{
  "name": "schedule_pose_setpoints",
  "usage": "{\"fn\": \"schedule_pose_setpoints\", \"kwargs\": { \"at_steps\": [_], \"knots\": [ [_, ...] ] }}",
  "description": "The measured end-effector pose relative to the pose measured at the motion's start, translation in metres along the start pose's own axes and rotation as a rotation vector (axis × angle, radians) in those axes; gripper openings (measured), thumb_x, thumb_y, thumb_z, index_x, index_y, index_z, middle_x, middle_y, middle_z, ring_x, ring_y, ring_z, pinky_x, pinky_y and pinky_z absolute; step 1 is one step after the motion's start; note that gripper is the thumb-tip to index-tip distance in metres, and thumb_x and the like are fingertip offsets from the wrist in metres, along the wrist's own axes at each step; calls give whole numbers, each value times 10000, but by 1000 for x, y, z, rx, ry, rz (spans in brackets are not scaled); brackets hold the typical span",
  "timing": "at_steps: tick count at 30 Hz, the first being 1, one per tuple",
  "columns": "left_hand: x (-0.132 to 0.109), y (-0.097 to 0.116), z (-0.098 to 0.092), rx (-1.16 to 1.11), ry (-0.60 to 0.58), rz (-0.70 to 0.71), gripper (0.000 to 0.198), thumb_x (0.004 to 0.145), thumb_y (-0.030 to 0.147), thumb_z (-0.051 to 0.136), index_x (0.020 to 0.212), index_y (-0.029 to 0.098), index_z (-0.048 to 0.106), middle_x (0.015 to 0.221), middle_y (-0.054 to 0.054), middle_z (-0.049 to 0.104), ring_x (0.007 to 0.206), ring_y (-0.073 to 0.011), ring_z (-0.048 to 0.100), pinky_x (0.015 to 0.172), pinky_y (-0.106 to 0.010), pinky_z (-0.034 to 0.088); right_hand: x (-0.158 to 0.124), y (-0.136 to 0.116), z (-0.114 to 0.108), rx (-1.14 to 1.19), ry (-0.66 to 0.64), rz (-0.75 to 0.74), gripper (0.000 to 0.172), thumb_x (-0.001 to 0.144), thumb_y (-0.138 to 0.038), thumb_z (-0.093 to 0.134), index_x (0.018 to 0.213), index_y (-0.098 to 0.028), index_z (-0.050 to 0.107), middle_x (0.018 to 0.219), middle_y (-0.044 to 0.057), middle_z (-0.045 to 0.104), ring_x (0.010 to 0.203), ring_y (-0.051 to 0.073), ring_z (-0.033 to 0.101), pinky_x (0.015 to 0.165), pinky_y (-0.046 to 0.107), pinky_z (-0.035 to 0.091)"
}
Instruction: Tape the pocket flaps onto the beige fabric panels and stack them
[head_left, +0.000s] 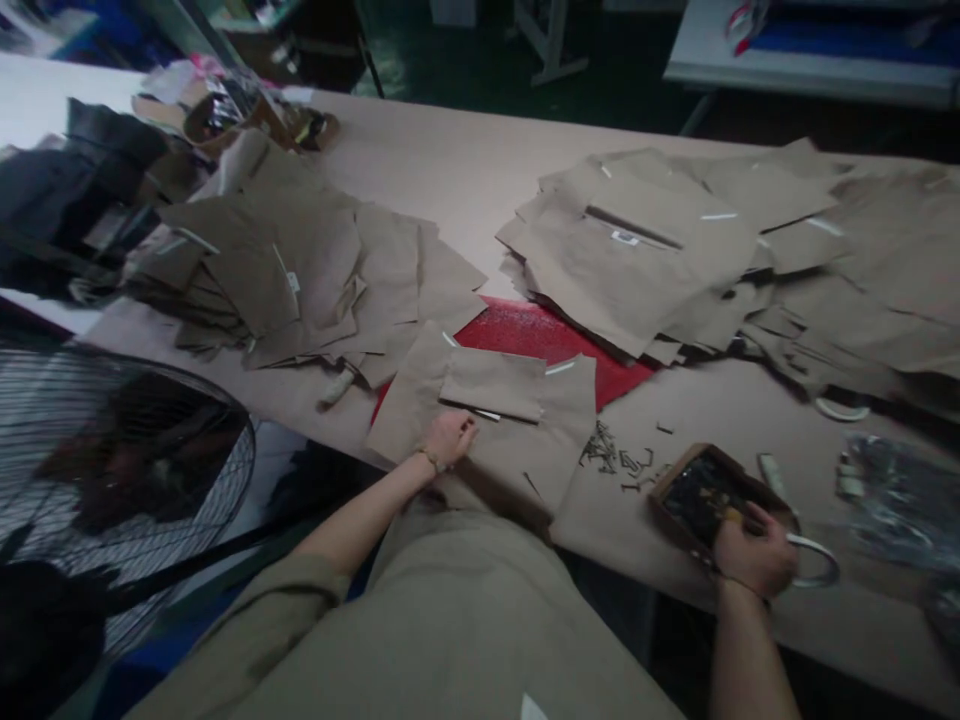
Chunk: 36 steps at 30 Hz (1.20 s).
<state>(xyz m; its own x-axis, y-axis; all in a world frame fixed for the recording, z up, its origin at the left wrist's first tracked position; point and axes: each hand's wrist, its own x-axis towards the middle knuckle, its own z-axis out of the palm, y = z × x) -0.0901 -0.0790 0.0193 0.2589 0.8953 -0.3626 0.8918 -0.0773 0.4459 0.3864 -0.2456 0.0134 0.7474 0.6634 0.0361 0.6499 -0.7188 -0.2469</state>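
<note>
Two hands work at the near edge of a long tan-topped table (pixel 450 170). At lower centre of the frame, the left hand (pixel 448 440) lies on a tan panel (pixel 517 450), fingers loosely together and pinching nothing, just below a smaller pocket piece (pixel 491 385) laid on top. The panel looks light, soft and limp (cloth or heavy paper, hard to tell from here), so it would be best taken by a flat edge. Beneath it shows a red mat (pixel 540 335). At lower right, the right hand (pixel 754 552) curls over a small brown tray (pixel 679 470) holding dark, indistinct contents; whether its fingers pinch the rim or something inside, I cannot tell. Small metal pieces (pixel 611 455) lie scattered just left of the tray, and a white ring (pixel 814 565) sits beside the hand.
</note>
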Motion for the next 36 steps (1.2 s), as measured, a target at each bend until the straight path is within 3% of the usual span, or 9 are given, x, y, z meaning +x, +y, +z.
{"fn": "schedule_pose_setpoints", "kwargs": {
  "at_steps": [2, 4, 6, 10, 13, 15, 24, 32, 36],
  "knots": [
    [18, 3, 8, 22, 68, 25, 224, 947, 341, 621, 1097, 207, 720, 1092, -111, 725, 1038, -236, 653, 921, -330, 512, -11, -1, -5, 23, 25, 68, 499, 854, -451, 492, 1218, -205, 729, 999, 202, 718, 984, 427, 656, 789, 567, 539],
    [28, 1, 16, 39, 96, 68, 224, 935, 294, 635, 1123, 201, 716, 1130, -115, 712, 1086, -245, 631, 962, -343, 504, -22, -26, -4, 53, -18, -13, 461, 878, -443, 495, 1177, -190, 739, 1075, 197, 713, 1036, 395, 643, 851, 530, 534],
    [33, -4, 22, 38, 122, 95, 249, 927, 255, 636, 1157, 194, 709, 1176, -114, 700, 1137, -253, 609, 1007, -355, 491, -37, -72, 3, 98, -116, -207, 427, 916, -408, 481, 1186, -188, 727, 1175, 174, 696, 1096, 341, 628, 932, 469, 515],
    [40, -9, 27, 15, 149, 105, 392, 882, 215, 679, 1272, 180, 677, 1269, -115, 672, 1202, -265, 575, 1065, -375, 469, -71, -195, 31, 172, -412, -584, 366, 953, -334, 503, 1237, -233, 711, 1278, 117, 666, 1132, 264, 608, 972, 366, 483],
    [47, -9, 25, 8, 140, 91, 407, 847, 213, 720, 1252, 168, 700, 1248, -119, 683, 1175, -265, 594, 1064, -380, 476, -89, -268, 55, 108, -555, -704, 338, 977, -355, 528, 1234, -247, 720, 1206, 119, 677, 1061, 246, 624, 899, 323, 483],
    [53, -9, 22, -17, 128, 70, 360, 838, 221, 736, 1194, 170, 730, 1218, -113, 701, 1145, -256, 617, 1055, -375, 485, -95, -294, 69, 43, -597, -719, 311, 972, -374, 561, 1192, -241, 736, 1152, 124, 682, 1029, 246, 629, 858, 314, 479],
    [64, -12, 16, -124, 144, -57, 169, 915, 268, 674, 1028, 202, 781, 1091, -79, 763, 1020, -220, 680, 945, -323, 520, -93, -311, 89, 13, -598, -580, 316, 1010, -420, 521, 1181, -255, 729, 1152, 121, 671, 1044, 243, 616, 833, 307, 466],
    [63, 0, 15, -98, 151, -124, 168, 953, 312, 627, 1007, 203, 743, 1077, -88, 748, 982, -210, 674, 909, -316, 509, -96, -314, 91, 40, -552, -651, 312, 1022, -336, 493, 1237, -291, 714, 1194, 114, 650, 1048, 228, 614, 828, 291, 455],
    [60, -1, 12, -94, 134, -29, 190, 936, 231, 629, 1087, 163, 721, 1105, -107, 736, 1015, -205, 654, 934, -311, 491, -94, -314, 91, 23, -567, -646, 330, 1013, -442, 520, 1218, -286, 727, 1202, 115, 648, 1055, 231, 604, 822, 289, 447]
  ]
}}
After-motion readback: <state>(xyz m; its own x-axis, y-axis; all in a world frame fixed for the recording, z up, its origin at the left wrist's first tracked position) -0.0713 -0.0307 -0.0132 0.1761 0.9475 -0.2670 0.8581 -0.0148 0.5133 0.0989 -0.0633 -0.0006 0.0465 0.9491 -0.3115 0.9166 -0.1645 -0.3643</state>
